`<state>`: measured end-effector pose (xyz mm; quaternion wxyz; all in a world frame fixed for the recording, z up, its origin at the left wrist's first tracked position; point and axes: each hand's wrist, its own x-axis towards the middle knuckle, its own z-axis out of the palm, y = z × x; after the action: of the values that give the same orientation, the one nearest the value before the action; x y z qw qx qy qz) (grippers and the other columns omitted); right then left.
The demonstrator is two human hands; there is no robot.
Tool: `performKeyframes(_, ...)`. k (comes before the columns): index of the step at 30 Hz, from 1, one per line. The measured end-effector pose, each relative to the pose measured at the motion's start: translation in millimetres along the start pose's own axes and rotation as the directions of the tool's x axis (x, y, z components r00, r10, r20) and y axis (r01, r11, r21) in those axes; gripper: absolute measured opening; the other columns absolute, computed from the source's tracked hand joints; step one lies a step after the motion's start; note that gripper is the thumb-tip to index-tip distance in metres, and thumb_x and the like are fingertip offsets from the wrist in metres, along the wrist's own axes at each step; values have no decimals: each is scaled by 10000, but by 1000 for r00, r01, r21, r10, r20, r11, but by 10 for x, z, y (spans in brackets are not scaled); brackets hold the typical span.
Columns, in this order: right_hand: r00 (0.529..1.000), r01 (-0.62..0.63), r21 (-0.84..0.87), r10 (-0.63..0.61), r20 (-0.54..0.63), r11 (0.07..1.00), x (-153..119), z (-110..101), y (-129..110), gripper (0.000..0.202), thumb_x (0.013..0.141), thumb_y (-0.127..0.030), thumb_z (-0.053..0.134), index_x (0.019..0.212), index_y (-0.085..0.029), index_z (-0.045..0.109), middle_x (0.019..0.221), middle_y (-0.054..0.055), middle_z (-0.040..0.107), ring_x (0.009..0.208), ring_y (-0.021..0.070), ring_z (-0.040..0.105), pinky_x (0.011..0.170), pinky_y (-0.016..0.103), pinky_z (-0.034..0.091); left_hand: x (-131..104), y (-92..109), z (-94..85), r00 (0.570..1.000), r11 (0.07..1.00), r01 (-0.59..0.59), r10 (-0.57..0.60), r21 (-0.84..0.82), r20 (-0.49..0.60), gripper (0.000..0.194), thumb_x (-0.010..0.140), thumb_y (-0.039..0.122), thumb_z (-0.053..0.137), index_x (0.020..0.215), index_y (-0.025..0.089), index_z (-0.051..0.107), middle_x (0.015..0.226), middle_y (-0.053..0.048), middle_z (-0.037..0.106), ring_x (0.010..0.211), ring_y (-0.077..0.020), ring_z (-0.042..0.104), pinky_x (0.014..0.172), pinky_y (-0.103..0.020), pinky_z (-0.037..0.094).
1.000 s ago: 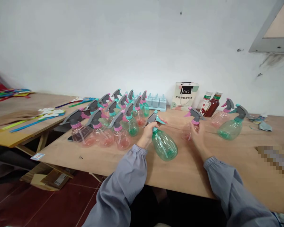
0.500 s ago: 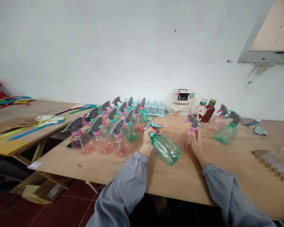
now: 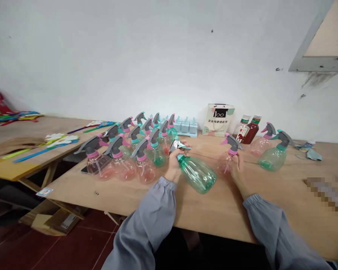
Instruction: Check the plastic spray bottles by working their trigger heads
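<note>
My left hand (image 3: 174, 161) is closed around the neck of a green spray bottle (image 3: 198, 174), which tilts with its base toward the lower right. A pink spray bottle (image 3: 224, 163) with a grey and pink trigger head is in my right hand (image 3: 235, 167); my fingers wrap its side below the collar. Left of my hands, several pink and green spray bottles (image 3: 144, 170) stand upright in close rows. Beyond my right hand are one more pink spray bottle (image 3: 261, 145) and a green spray bottle (image 3: 272, 157).
A paper bag (image 3: 217, 120), two sauce-like bottles (image 3: 251, 131) and light-blue popsicle moulds (image 3: 187, 128) stand by the wall. On the left table, another person's hand (image 3: 18, 145) lies near colourful hand-shaped sticks (image 3: 63, 140). A blurred patch (image 3: 328, 195) covers something at the right.
The view has shifted slightly. Both hands keep hold of their spray bottles, with hardly any movement of the bottles over the table.
</note>
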<state>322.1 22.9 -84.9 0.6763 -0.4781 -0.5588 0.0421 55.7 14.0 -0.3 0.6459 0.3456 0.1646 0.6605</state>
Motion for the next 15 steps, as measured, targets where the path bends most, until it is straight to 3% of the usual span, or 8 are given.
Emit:
performKeyframes(2,1000,-24,5,24,-19,1000,4,3,-21,455,945,-571,417,1150,-218,616,1105,83,687,1052,260,632,988,461,470,-14,-4,-17,1000,1000,6,-6,-7,-25,380,486,179,556,862,230,568,621,54,526,638,-125,621,677,-261,465)
performKeyframes(4,999,-42,10,42,-27,999,9,8,-44,467,931,-584,426,1136,-211,616,1099,85,689,1050,263,635,989,462,469,-29,3,-10,1000,1000,9,-9,-8,-23,346,479,166,557,820,223,553,601,64,505,626,-117,622,664,-250,466)
performKeyframes(10,997,-68,22,68,-22,997,15,16,-63,473,915,-592,449,1135,-207,616,1085,85,695,1032,255,646,962,451,490,-51,25,75,996,999,37,-39,30,76,360,479,183,523,830,215,597,734,-23,663,936,-243,690,889,-375,494)
performKeyframes(15,995,-93,-6,93,-29,996,17,21,-28,488,910,-607,456,1134,-204,617,1101,88,690,1032,250,647,953,440,494,-34,12,32,997,996,-60,63,69,-33,229,489,179,530,715,215,525,608,41,525,685,-144,644,840,-314,499)
